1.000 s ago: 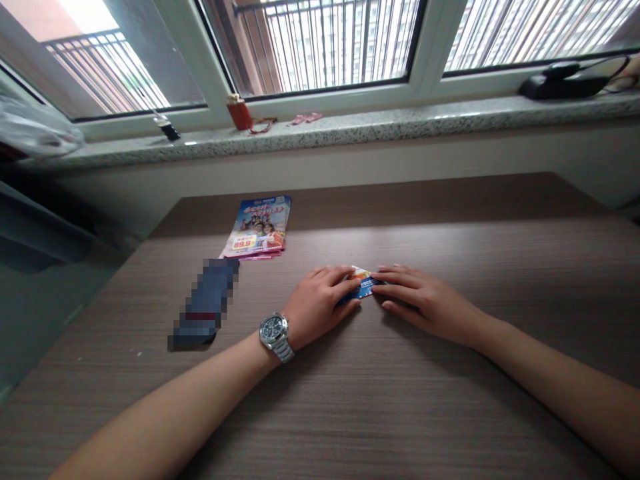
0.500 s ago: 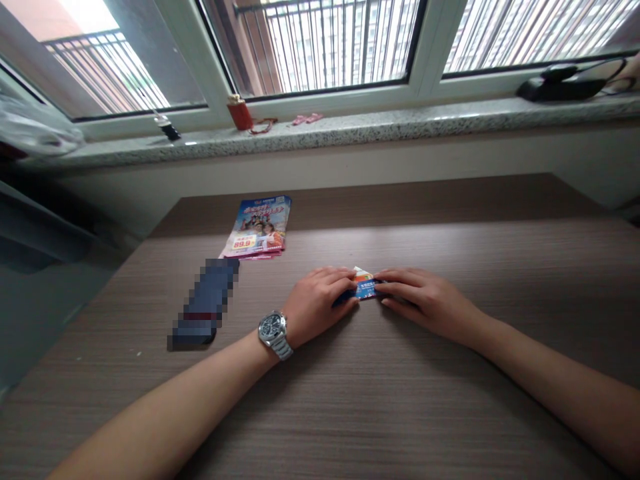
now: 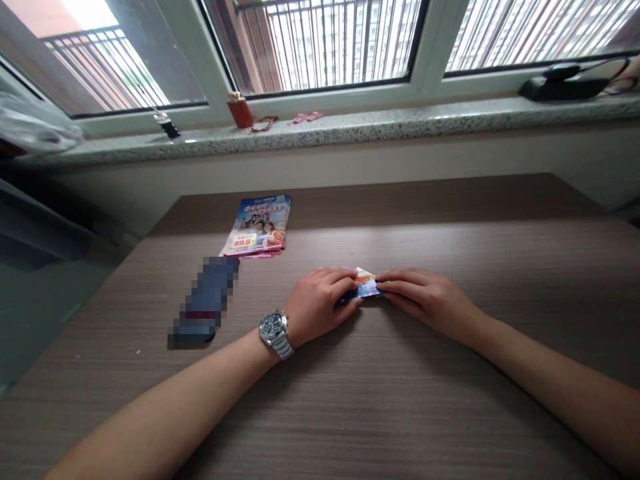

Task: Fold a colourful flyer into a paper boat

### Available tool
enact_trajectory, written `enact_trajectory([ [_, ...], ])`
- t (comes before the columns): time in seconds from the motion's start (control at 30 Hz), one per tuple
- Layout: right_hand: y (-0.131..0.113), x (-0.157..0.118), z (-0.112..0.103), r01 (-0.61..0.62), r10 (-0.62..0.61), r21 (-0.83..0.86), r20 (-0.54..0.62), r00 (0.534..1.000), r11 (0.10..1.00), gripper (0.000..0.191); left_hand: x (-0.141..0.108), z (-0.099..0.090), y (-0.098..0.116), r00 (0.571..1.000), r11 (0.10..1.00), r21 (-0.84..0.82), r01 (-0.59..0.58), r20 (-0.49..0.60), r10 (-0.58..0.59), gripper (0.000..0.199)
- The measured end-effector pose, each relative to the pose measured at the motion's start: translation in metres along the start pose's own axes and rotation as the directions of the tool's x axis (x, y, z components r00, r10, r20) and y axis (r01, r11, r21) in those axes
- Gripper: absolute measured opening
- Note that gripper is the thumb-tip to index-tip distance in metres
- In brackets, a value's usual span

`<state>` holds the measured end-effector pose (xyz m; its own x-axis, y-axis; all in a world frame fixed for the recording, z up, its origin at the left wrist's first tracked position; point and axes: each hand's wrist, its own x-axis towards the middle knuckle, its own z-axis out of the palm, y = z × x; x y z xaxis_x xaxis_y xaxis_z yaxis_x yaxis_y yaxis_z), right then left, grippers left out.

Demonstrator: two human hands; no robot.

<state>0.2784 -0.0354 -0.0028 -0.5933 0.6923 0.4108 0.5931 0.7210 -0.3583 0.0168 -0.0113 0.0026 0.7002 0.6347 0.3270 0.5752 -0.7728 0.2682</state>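
A small folded paper (image 3: 367,287), printed in blue, orange and white, lies on the table between my two hands. My left hand (image 3: 323,300), with a silver watch at the wrist, grips its left end, fingers curled over it and the thumb at the near side. At the right end, my right hand (image 3: 425,297) pinches the paper with fingertips held together. Both hands rest low on the tabletop. My fingers cover the two ends of the paper, so its full outline is hidden.
A stack of printed flyers (image 3: 260,227) lies at the back left of the wooden table (image 3: 400,400). Nearer stands a blurred-out dark blue object (image 3: 207,300). Along the granite sill (image 3: 380,130) are a red container (image 3: 240,112), a small dark-ended bottle (image 3: 167,125) and a black device (image 3: 565,85).
My right fingertips have drawn closer together on the paper's right end. The paper's visible face has shifted slightly, showing lighter blue. My left hand has barely moved.
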Motion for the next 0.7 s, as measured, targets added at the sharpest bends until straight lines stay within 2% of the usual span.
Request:
enact_trajectory([
  [0.27,-0.0027,0.0002,0.0018,-0.011,0.011,0.002,-0.012,1.000,1.000,0.026,0.0009,0.0009,0.0002,1.000,1.000,0.024,-0.003,-0.031,0.003,0.019],
  [0.47,-0.0051,0.0019,0.0005,-0.009,0.009,-0.005,-0.048,0.999,1.000,0.029,0.0012,-0.0011,0.0023,0.998,0.996,0.088,0.028,-0.054,-0.023,0.023],
  [0.57,-0.0063,0.0003,-0.0015,-0.005,-0.003,-0.065,-0.118,0.993,0.998,0.028,0.0007,-0.0028,0.0023,0.997,0.994,0.100,0.051,-0.062,-0.045,0.024],
  [0.7,-0.0078,-0.0034,-0.0039,-0.018,-0.038,-0.229,-0.239,0.970,0.973,0.025,0.0007,-0.0041,0.0024,0.993,0.992,0.087,0.096,-0.081,-0.088,0.024],
])
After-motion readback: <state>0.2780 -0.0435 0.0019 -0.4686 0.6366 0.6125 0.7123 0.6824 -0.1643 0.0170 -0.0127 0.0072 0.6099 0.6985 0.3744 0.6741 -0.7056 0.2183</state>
